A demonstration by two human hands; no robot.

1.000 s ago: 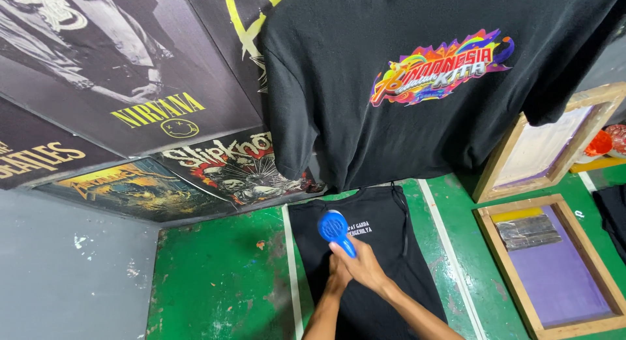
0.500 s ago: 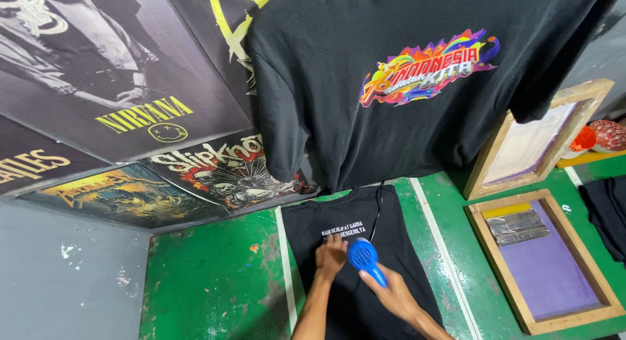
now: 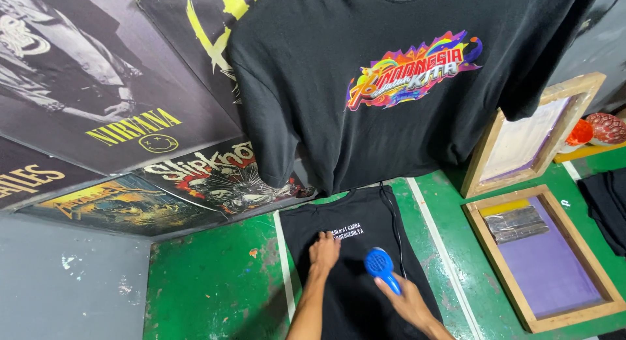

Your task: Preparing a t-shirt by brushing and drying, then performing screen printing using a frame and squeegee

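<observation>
Left hand (image 3: 324,246) spread flat on black shirt (image 3: 365,275) lying on green desk (image 3: 215,281). Right hand (image 3: 407,301) grip wrapped around blue dryer (image 3: 380,267), held just above shirt near small white print (image 3: 345,233).

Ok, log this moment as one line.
left hand: flat on black shirt | right hand: holds blue dryer above it

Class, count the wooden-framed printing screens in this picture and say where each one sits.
2. One wooden screen frame leans upright against the wall at right; the other frame lies flat on the green table below it. More may lie beyond the picture's edge.
</observation>
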